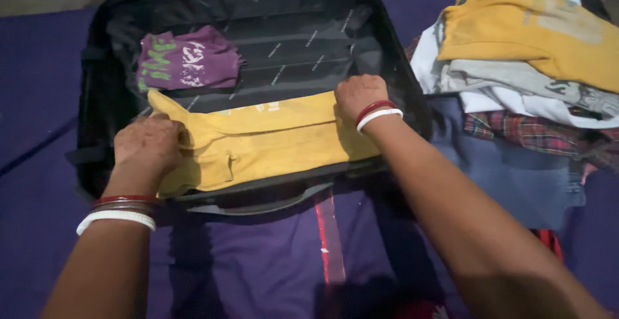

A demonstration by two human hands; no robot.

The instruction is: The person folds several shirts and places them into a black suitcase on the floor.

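Yellow garment, soft knit, folded into long flat band, lay across near side of open black suitcase with ribbed lining. Left hand pressed its left end, fingers curled into cloth, possibly pinching fold; grip unclear. Right hand rested knuckles-up on right end, fingers bent down, hidden. Crumpled purple printed top lay behind. Clothes pile lay right, on purple sheet.

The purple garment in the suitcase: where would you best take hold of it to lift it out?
Probably pinch the purple garment at its right edge from above: it lies folded flat on the suitcase lining, and that edge faces bare lining, away from the wall.
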